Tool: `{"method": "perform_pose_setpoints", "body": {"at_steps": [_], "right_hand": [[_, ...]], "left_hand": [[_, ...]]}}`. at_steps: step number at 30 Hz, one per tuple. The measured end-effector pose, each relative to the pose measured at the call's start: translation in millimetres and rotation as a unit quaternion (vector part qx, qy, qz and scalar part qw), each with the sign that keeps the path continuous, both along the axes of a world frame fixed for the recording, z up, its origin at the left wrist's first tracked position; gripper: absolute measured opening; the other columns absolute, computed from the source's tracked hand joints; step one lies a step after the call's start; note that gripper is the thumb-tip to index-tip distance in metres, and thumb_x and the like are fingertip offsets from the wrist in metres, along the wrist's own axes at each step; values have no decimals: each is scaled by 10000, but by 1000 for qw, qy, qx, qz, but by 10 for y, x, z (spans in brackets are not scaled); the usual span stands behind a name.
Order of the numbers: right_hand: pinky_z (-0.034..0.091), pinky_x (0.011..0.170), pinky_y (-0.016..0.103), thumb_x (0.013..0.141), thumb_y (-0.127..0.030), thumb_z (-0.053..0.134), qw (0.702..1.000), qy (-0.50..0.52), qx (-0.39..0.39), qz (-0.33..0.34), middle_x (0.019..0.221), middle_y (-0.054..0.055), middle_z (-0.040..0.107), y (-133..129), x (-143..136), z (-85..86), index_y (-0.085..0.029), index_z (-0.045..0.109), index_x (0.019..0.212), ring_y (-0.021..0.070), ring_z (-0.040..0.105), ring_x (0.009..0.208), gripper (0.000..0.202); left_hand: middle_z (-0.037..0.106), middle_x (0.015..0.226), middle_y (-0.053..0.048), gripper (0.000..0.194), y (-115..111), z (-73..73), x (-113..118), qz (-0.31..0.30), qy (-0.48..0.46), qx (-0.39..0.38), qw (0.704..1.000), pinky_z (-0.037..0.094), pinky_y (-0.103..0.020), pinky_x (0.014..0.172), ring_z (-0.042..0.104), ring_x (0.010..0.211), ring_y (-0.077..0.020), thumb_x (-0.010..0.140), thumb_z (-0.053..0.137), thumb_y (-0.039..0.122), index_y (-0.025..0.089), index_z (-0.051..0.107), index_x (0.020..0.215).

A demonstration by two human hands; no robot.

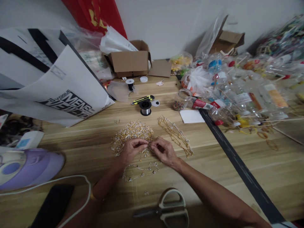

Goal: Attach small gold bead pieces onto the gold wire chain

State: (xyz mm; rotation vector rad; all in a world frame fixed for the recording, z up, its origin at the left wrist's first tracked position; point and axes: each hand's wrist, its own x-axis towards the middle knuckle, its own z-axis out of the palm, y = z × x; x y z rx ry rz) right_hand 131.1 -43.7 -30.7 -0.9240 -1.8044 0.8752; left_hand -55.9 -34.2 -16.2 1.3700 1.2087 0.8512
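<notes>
L hand point(131, 150) + R hand point(165, 151) near tip-to-tip at R edge of gold/silver bits pile point(128, 134) on worktop point(209, 161); fingers point(142, 147) pinched both sides, can't tell what's held. Beaded chain point(142, 174) just below, strands point(173, 130) to R

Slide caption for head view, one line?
Left hand and right hand close together at a pile of small gold and silver pieces, with a silver-coloured chain and scissors nearer the wearer.
</notes>
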Motion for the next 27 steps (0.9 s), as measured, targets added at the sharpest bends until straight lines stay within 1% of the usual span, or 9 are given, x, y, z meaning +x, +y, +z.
{"method": "perform_pose_setpoints", "body": {"at_steps": [6, 18, 27], "right_hand": [[410, 580, 254, 888, -235, 517, 1000, -10, -2, 13, 707, 25, 563, -6, -1, 15, -180, 577, 784, 137, 512, 637, 132], [413, 591, 258, 887, -236, 510, 999, -20, -6, 25, 712, 30, 560, -10, -1, 38, -179, 580, 793, 141, 517, 647, 130], [398, 553, 245, 887, -247, 518, 1000, -16, -8, 24, 700, 23, 557, -7, -6, 40, -178, 583, 785, 132, 502, 616, 140]], "left_hand": [[743, 808, -60, 176, -1, 12, 0, -5, 7, 12, 1000, 512, -270, 703, 669, 740, -178, 705, 696, 264, 143, 725, 829], [743, 822, -58, 174, 7, -5, -2, -11, 6, 23, 1000, 519, -277, 722, 669, 760, -179, 720, 689, 270, 147, 726, 837], [741, 798, -54, 159, 2, 11, 6, -13, 15, 24, 1000, 514, -272, 695, 667, 741, -179, 715, 689, 262, 151, 726, 822]]}}
